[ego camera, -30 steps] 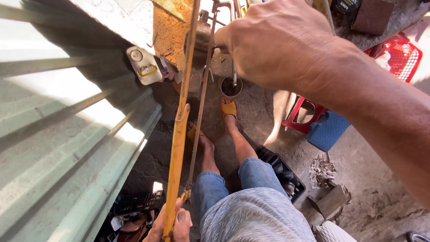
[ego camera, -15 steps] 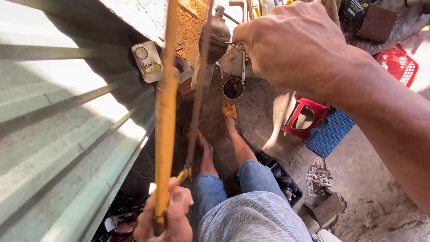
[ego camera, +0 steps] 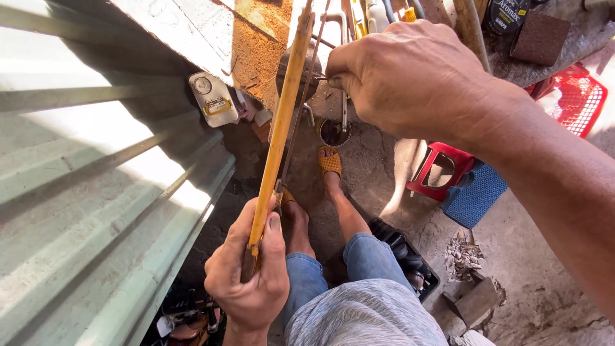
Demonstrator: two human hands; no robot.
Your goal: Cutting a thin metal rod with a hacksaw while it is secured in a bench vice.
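— Ground underfoot?
— Bare, dusty concrete floor, with corrugated metal sheeting along the left, a red stool and a red basket to the right.
— And the tool?
— A yellow-framed saw, long and thin, its dark blade running beside the frame, standing nearly upright between the knees. The left hand is wrapped tight round its lower end. The right hand pinches a thin metal piece at the top, fingers closed.
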